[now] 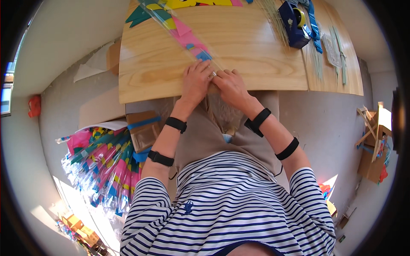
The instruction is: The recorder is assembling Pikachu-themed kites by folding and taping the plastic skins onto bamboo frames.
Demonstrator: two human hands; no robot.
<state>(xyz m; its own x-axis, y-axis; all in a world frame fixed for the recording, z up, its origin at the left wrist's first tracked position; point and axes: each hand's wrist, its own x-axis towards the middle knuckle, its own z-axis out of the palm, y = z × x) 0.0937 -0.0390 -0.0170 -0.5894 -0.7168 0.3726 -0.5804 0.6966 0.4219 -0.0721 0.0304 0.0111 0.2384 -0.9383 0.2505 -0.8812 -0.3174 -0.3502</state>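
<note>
Left hand [195,83] and right hand [230,85] pinch, fingers narrow, the near end of a clear plastic sleeve of pink, yellow and blue paper [179,25] at the wooden table's [256,51] front edge. Risk: the slippery film could slide or crease if the grip eases.

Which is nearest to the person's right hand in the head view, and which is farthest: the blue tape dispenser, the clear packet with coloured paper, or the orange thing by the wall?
From the right hand:
1. Clear packet with coloured paper: its near end lies at the fingertips, on the table.
2. Blue tape dispenser: farther up the table, to the right.
3. Orange thing: far left, off the table by the wall.
</note>
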